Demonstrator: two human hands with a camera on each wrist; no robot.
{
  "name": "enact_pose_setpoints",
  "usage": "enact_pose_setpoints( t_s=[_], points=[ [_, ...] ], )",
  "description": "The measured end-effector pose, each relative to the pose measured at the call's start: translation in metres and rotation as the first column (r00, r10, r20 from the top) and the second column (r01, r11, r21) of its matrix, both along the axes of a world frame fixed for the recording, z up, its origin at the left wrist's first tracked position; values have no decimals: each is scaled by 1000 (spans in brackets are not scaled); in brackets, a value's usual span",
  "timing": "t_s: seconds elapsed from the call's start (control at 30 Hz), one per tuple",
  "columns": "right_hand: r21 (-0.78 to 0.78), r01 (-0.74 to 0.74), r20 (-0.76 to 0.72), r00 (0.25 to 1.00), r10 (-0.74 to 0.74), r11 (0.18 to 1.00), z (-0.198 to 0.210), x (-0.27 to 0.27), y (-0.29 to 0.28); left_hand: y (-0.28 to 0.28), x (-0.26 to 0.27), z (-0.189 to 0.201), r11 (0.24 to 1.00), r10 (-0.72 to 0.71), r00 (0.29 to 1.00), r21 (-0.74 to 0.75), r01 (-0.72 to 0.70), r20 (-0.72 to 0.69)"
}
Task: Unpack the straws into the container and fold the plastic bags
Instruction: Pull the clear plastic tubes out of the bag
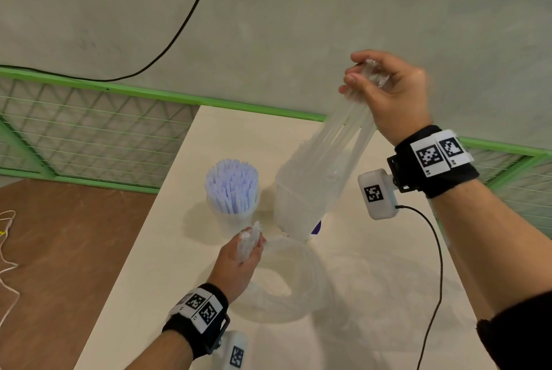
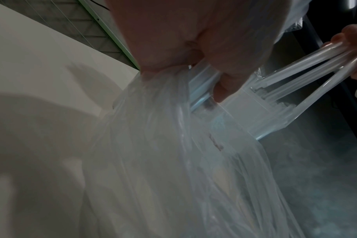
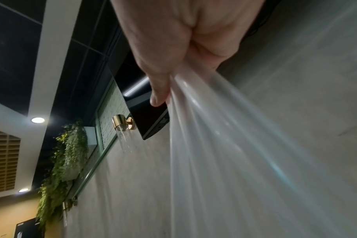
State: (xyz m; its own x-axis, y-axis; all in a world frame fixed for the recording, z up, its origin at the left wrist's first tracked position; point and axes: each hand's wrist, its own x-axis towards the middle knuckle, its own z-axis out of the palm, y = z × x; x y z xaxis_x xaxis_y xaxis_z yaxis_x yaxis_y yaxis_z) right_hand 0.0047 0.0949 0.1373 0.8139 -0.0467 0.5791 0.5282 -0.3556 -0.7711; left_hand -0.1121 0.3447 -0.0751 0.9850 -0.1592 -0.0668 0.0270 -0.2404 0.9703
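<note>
A clear cup (image 1: 236,217) packed with pale blue-white straws (image 1: 231,187) stands upright on the cream table (image 1: 167,256). My right hand (image 1: 358,79) is raised high and grips the bunched top of a clear plastic bag (image 1: 313,178), which stretches down to the table right of the cup. My left hand (image 1: 254,245) holds a wad of clear plastic low over the table, with loose film (image 1: 286,280) lying beside it. Whether both hands hold one bag, I cannot tell. The left wrist view shows film (image 2: 173,145) hanging from my palm. The right wrist view shows my fingers (image 3: 159,96) clamped on stretched film (image 3: 224,153).
A small purple item (image 1: 316,227) peeks out under the hanging bag. A green wire-mesh fence (image 1: 89,130) runs behind the table below a grey wall with a black cable (image 1: 191,14). Brown floor (image 1: 59,265) with a white cord (image 1: 6,250) lies left of the table edge.
</note>
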Motion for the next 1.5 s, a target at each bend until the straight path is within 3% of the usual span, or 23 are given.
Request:
enact_pose_setpoints(
  t_s=[0.13, 0.5, 0.73, 0.9, 1.17, 1.5],
  points=[
    [99, 66, -26, 998, -63, 993, -1, 1, -6, 0, 0, 0, 1000, 0, 1000, -14, 0, 0],
    [188, 134, 4, 991, -137, 973, -7, 4, -19, 0, 2, -4, 1000, -3, 1000, -28, 3, -4],
    [342, 181, 4, 981, -194, 922, -5, 6, -27, 1, 3, -5, 1000, -12, 1000, -14, 12, 3],
    [287, 165, -20, 986, -167, 944, -15, 5, -30, 1, 3, -5, 1000, -10, 1000, -7, 10, 18],
    [48, 43, -22, 999, -42, 998, -16, -1, -29, 2, 4, -6, 1000, -10, 1000, 7, 10, 26],
    [-238, -18, -49, 999, 7, 971, -45, -8, 4, 3, 3, -8, 1000, -12, 1000, -17, 12, 14]
  ],
)
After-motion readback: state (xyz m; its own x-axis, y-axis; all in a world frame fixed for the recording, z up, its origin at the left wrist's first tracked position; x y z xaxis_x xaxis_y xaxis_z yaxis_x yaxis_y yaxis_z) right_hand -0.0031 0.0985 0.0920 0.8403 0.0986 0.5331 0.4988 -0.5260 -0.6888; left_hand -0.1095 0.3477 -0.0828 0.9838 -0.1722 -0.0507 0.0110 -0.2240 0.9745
